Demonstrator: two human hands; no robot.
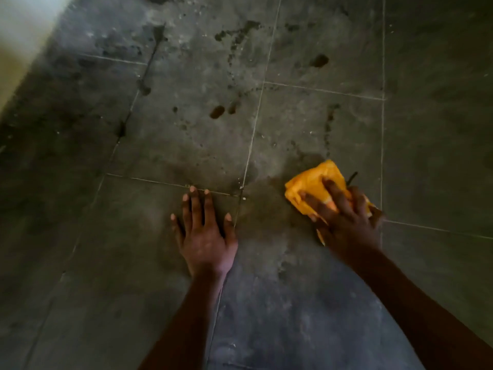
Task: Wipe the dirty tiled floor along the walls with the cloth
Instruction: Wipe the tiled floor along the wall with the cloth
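A bunched yellow cloth (312,182) lies on the grey tiled floor (306,121) right of centre. My right hand (346,217) presses down on it, fingers spread over its near half, which they hide. My left hand (204,231) rests flat on the floor to the left, fingers apart, holding nothing. Dark dirt spots (217,112) and splatter trails (237,33) mark the tiles beyond both hands. A damp darker patch (266,209) spreads between my hands.
A pale wall (18,36) runs along the top left corner. Light grout lines (253,129) cross the floor. A thin dark sliver (352,177) lies just beyond the cloth. Dusty lighter floor (280,316) shows between my forearms.
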